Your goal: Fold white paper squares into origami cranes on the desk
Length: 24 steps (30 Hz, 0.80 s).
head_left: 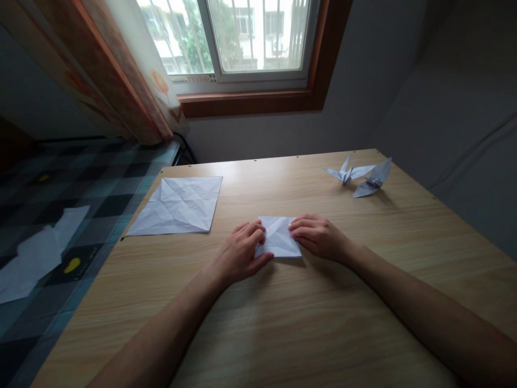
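Note:
A small folded square of white paper (279,240) lies flat on the wooden table in front of me, with crease lines across its top. My left hand (245,249) grips its left side, fingers curled on the upper face and thumb along the near edge. At the opposite side, my right hand (318,235) has its bent fingers pressed together on the paper's right edge; its thumb is hidden.
A creased white sheet (183,205) lies at the table's (258,323) far left. Two folded paper cranes, one (346,173) beside the other (374,180), stand at the far right. More white paper (38,256) rests on the checked cloth (133,167) to the left. Beyond is a window (258,37).

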{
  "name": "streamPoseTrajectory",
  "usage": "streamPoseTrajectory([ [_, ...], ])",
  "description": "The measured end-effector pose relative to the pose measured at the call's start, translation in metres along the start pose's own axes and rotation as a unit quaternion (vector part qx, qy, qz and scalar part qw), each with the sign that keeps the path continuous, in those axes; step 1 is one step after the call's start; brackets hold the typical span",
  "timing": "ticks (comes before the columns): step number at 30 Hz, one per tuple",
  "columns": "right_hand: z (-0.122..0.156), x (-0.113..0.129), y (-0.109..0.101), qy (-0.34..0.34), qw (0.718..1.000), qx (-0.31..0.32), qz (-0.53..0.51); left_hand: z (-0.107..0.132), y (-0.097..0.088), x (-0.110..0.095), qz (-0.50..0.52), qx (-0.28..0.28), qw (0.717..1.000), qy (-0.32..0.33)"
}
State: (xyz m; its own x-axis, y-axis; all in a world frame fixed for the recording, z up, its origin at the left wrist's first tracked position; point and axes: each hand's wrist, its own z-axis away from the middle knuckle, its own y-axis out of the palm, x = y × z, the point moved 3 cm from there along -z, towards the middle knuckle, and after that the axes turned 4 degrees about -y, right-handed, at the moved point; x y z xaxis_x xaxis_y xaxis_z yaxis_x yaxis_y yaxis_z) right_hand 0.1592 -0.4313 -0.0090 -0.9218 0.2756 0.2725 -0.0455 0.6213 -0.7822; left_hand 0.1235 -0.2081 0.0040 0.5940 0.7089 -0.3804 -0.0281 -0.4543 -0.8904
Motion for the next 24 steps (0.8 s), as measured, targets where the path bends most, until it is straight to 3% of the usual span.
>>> streamPoseTrajectory([
  [4,-0.006,0.011,-0.003,-0.012,0.999,-0.032,0.021,0.000,0.001,-0.001,-0.023,-0.011,1.000,0.008],
  [10,-0.008,0.025,-0.005,-0.031,0.991,-0.110,0.072,0.002,-0.001,-0.004,-0.083,-0.096,0.992,0.005],
  [15,-0.005,0.036,-0.007,-0.049,0.969,-0.195,0.146,0.003,-0.001,-0.006,-0.145,-0.133,0.980,-0.004],
  [17,-0.007,0.042,-0.003,-0.076,0.972,-0.162,0.149,0.004,0.000,-0.006,-0.150,-0.144,0.978,-0.008],
  [19,-0.012,0.046,0.005,-0.094,0.982,-0.080,0.146,0.005,-0.001,-0.007,-0.153,-0.156,0.976,-0.012],
  [24,-0.020,0.042,0.025,-0.034,0.987,0.068,0.145,0.006,-0.002,-0.011,-0.156,-0.180,0.971,0.002],
])
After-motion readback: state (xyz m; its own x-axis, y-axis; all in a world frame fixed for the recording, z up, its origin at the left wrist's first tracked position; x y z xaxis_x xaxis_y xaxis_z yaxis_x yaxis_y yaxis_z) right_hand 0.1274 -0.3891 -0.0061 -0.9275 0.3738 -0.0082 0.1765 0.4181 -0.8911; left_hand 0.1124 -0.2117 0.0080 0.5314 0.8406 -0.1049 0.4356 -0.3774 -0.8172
